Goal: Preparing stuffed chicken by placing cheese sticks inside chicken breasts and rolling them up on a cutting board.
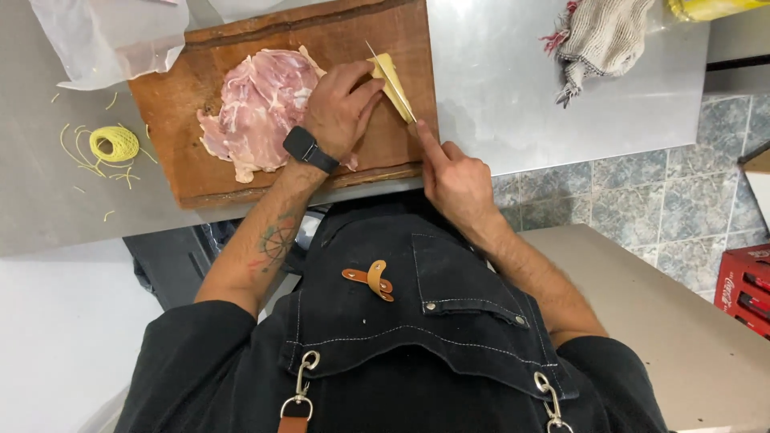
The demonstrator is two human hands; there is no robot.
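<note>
**Knife on the cheese, left hand pinning it**

The cheese (387, 78), a pale yellow wedge, lay at the far right part of the board (176, 104), its long axis running diagonally from upper left down to lower right. The knife (393, 76) lay along that same line, blade flat against the wedge's upper face. The left hand (341, 108) came in from the wedge's left, fingers curled and pressed on it, holding it in place; a dark watch (303, 145) sat on that wrist. The right hand (453, 176) was nearer the board's front edge, below and right of the wedge, closed around the knife's handle with the forefinger stretched up toward the blade. So the handle end pointed back at the person, the tip away.

Just left of the pinning hand lay the raw meat (261, 108), spread flat. Off the board to the left sat a ball of yellow twine (114, 143); a cloth (601, 40) lay well apart at the far right of the steel counter (513, 96).
</note>
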